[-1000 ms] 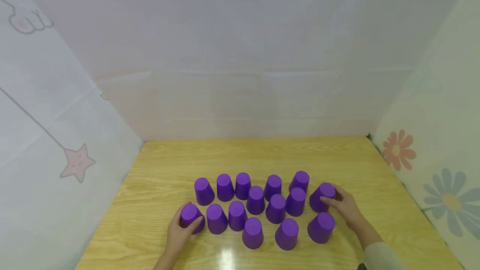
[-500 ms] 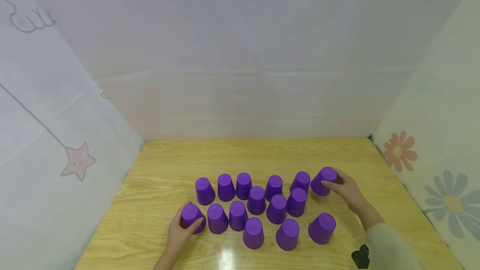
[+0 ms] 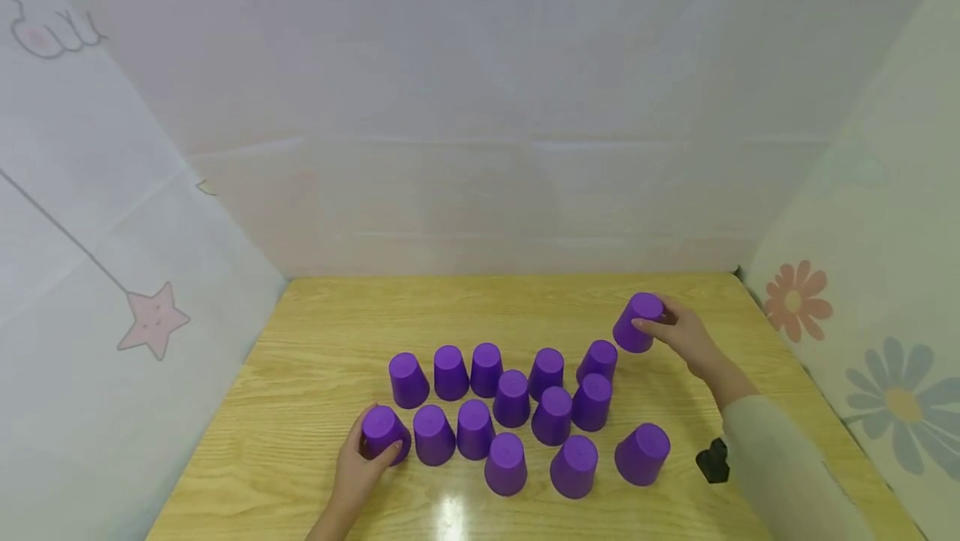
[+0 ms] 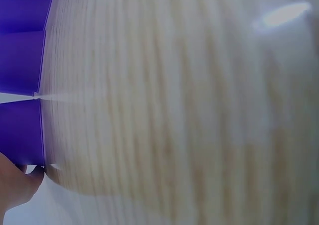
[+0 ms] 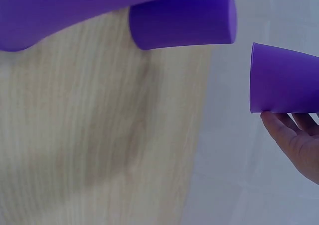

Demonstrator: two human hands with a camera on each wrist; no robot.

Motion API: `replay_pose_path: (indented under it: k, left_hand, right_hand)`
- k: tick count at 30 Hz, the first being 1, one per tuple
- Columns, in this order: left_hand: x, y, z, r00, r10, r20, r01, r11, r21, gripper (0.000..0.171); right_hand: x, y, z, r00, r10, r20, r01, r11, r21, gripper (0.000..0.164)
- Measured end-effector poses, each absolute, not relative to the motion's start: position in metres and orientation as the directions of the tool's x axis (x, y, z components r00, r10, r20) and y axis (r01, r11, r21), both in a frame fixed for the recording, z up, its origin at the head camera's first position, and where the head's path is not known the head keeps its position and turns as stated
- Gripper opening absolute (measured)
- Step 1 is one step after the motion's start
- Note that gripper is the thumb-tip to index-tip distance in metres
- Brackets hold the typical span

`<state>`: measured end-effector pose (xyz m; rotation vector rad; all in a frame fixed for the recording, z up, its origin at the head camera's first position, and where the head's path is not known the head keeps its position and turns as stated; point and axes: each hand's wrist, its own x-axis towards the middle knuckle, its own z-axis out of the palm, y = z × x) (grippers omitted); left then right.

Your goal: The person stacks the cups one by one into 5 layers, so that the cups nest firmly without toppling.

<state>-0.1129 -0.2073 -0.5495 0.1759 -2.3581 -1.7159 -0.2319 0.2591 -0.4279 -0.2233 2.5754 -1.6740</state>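
Observation:
Purple cups stand upside down across a wooden table. At the left end of the front row, my left hand [image 3: 358,468] grips a cup [image 3: 383,433] between thumb and fingers; in the left wrist view that cup [image 4: 21,133] is at the left edge, its rim on the table. Beyond the back row on the right, my right hand [image 3: 688,339] holds another upside-down cup [image 3: 636,321] by its side. In the right wrist view this cup [image 5: 285,80] is up off the table, with the fingers [image 5: 284,130] along its lower side.
Several more upside-down cups stand between the hands, among them a back-row cup [image 3: 597,364] and a front-right cup [image 3: 642,454]. A small black object [image 3: 713,461] is by the right sleeve. Printed cloth walls [image 3: 480,149] border the table [image 3: 337,316].
My right hand has lifted its cup from the right end of the group and carried it toward the table's far side. The left hand has stayed in place on its cup.

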Motion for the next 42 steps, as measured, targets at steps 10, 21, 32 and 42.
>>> replay_pose_path:
  k: [10, 21, 32, 42]
  left_hand:
    - [-0.111, -0.208, -0.55, -0.963, -0.234, 0.134, 0.07, 0.263, 0.962, 0.067]
    - [-0.11, -0.209, -0.55, -0.963, -0.237, 0.126, 0.059, 0.271, 0.961, 0.067]
    - [-0.11, -0.208, -0.553, -0.961, -0.247, 0.124, 0.054, 0.272, 0.961, 0.065]
    - [-0.113, -0.208, -0.557, -0.958, -0.244, 0.153, 0.082, 0.279, 0.957, 0.062]
  right_hand:
    - [-0.249, 0.239, -0.405, -0.988, -0.155, 0.028, -0.086, 0.38, -0.921, 0.071]
    - [-0.269, 0.209, -0.399, -0.982, -0.186, 0.044, -0.098, 0.291, -0.952, 0.066]
    - [-0.287, 0.174, -0.402, -0.981, -0.191, -0.009, -0.039, 0.245, -0.969, 0.065]
    - [-0.296, 0.15, -0.409, -0.984, -0.163, -0.065, 0.033, 0.192, -0.981, 0.063]
